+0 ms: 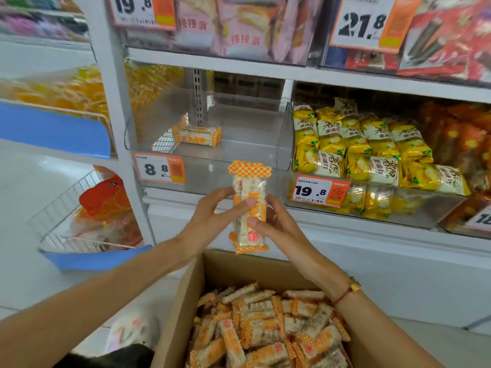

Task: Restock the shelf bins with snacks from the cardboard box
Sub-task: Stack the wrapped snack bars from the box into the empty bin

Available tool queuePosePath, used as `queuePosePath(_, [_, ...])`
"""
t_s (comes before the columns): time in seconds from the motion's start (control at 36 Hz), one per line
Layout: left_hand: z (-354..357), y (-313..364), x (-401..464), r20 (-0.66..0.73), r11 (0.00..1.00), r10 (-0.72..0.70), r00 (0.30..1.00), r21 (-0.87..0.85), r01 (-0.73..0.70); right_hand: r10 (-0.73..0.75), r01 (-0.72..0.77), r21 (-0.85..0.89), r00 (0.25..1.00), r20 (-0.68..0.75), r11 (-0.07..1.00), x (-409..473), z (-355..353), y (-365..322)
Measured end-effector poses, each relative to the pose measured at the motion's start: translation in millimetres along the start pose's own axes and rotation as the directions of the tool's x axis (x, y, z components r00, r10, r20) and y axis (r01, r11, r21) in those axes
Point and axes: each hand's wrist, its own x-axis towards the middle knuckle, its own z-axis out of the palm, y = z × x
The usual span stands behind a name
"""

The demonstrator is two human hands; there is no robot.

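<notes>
Here, snack packs [249, 208] upright, gripped between left hand [212, 216], right hand [276, 224]

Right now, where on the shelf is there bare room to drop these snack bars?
The clear bin above the 8.8 price tag is mostly bare: only a few bars lie at its back left, so its middle and right floor are free. The bin of yellow packets on its right is crowded. Both hands, left hand and right hand, hold the stack of bars.

The tag [160, 169] on the clear bin reads 8.8; the tag [319, 192] on the yellow-pack bin, 19.8. Top-shelf tags read 19.8 [142, 10] and 21.8 [372, 22] (a far-right tag is cut off).
</notes>
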Motion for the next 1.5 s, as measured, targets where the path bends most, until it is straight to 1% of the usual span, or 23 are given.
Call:
queuePosePath(0.11, [-21.5,11.4,9.2,-0.081,0.995,0.099,0.992,0.041,-0.095,-0.083,0.082,-0.031,0.996,-0.038,0.996,20.0,14.7,-23.4])
queuePosePath(0.19, [-37.8,13.1,16.2,-0.203,0.985,0.174,0.964,0.037,-0.17,-0.11,0.109,-0.051,0.994,-0.025,0.993,36.2,22.1,-41.7])
queuePosePath(0.25, [-50.5,14.6,21.6,-0.295,0.973,0.223,0.929,0.011,-0.23,-0.122,0.121,-0.052,0.992,-0.027,0.991,49.5,26.8,-54.3])
queuePosePath(0.31, [-67.8,13.6,30.4,-0.412,0.96,0.273,0.869,0.06,-0.273,-0.149,0.146,-0.084,0.988,-0.042,0.986,66.3,30.1,-68.3])
queuePosePath(0.36, [-91.7,8.3,42.0,-0.552,0.934,0.353,0.755,0.249,-0.255,-0.178,0.169,-0.129,0.982,-0.058,0.977,91.9,31.1,-81.0])
queuePosePath(0.42, [-112.3,0.6,55.5,-0.626,0.882,0.429,0.651,0.448,-0.15,-0.206,0.185,-0.21,0.975,-0.087,0.96,120.6,25.3,-91.5])
queuePosePath(0.44, [-122.3,-3.2,61.2,-0.638,0.856,0.446,0.628,0.509,-0.091,-0.222,0.187,-0.277,0.97,-0.1,0.943,138.0,21.6,-95.5])
queuePosePath(0.47, [-132.1,-8.8,67.3,-0.63,0.83,0.458,0.627,0.555,-0.049,-0.234,0.185,-0.354,0.967,-0.102,0.917,157.3,18.0,-97.6])
queuePosePath(0.53, [-146.8,-22.5,77.0,-0.573,0.777,0.475,0.668,0.63,-0.012,-0.243,0.179,-0.514,0.968,-0.059,0.839,194.5,10.7,-97.7])
queuePosePath(0.56, [-152.6,-31.5,80.5,-0.543,0.749,0.477,0.691,0.662,0.002,-0.237,0.178,-0.606,0.971,-0.018,0.775,212.2,7.5,-95.4])
queuePosePath(0.61, [-160.9,-48.0,85.3,-0.494,0.699,0.475,0.728,0.715,0.029,-0.202,0.185,-0.774,0.977,0.075,0.606,243.7,3.4,-88.4])
queuePosePath(0.67, [-162.1,-56.8,88.6,-0.47,0.674,0.477,0.742,0.738,0.035,-0.13,0.186,-0.88,0.981,0.143,0.436,267.8,4.5,-80.0])
queuePosePath(0.69, [-160.5,-57.9,90.5,-0.47,0.67,0.482,0.739,0.742,0.035,-0.088,0.183,-0.908,0.983,0.162,0.376,277.8,6.2,-74.0])
queuePosePath(0.75, [-156.2,-55.4,94.9,-0.494,0.674,0.497,0.713,0.738,0.041,-0.044,0.192,-0.928,0.981,0.188,0.319,295.3,12.0,-60.4])
queuePosePath(0.83, [-152.7,-49.0,101.7,-0.537,0.684,0.525,0.66,0.728,0.049,-0.029,0.198,-0.93,0.98,0.199,0.311,313.4,23.6,-42.8])
queuePosePath(0.92, [-151.5,-49.5,107.5,-0.548,0.682,0.542,0.637,0.73,0.047,-0.072,0.241,-0.932,0.971,0.23,0.272,321.5,32.4,-28.5])
queuePosePath(1.03, [-147.0,-55.2,111.3,-0.545,0.697,0.547,0.636,0.717,0.016,-0.179,0.275,-0.948,0.953,0.246,0.161,324.8,36.5,-16.9])
queuePosePath(1.08, [-144.7,-55.6,113.0,-0.551,0.707,0.552,0.626,0.708,0.0,-0.22,0.28,-0.958,0.94,0.262,0.055,325.8,36.0,-17.3])
queuePosePath(1.14, [-142.8,-54.4,114.3,-0.566,0.719,0.551,0.614,0.695,-0.004,-0.241,0.24,-0.971,0.941,0.236,-0.015,324.4,35.8,-18.7])
queuePosePath(1.19, [-140.7,-53.2,115.8,-0.582,0.733,0.544,0.605,0.68,-0.005,-0.244,0.209,-0.978,0.947,0.209,-0.027,323.8,37.5,-17.4])
queuePosePath(1.22, [-139.6,-52.8,116.5,-0.588,0.738,0.542,0.601,0.675,-0.005,-0.233,0.206,-0.978,0.951,0.203,-0.01,324.0,39.2,-15.9])
queuePosePath(1.42, [-140.0,-52.7,116.8,-0.591,0.744,0.543,0.597,0.668,-0.015,-0.13,0.168,-0.961,0.981,0.142,0.219,320.0,39.7,-16.6])
queuePosePath(1.5, [-142.6,-53.5,114.3,-0.576,0.742,0.543,0.611,0.67,-0.028,-0.12,0.157,-0.952,0.984,0.129,0.263,316.6,40.0,-16.5])
